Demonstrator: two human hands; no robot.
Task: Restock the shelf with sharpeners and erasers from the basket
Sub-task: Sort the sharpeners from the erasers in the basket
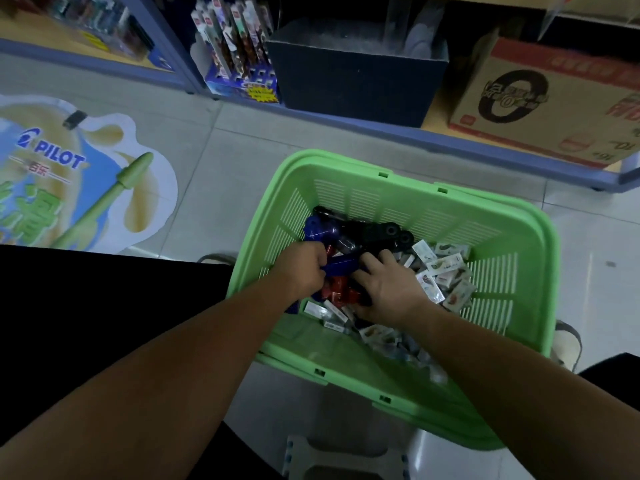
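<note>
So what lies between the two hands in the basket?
Head view: a blue sharpener spans the gap between left hand and right hand, red items beneath.

I see both hands in the green basket (540,237). Left hand (304,268) curled round a blue sharpener (341,264). Right hand (388,289) palm-down on red sharpeners (337,289), grip unclear. Wrapped erasers (446,271) piled just right of it. Shelf (485,143) behind.

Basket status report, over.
Left hand grips blue sharpener. Right hand on sharpener pile, grip unclear. Both inside green basket. No obstruction seen.
</note>
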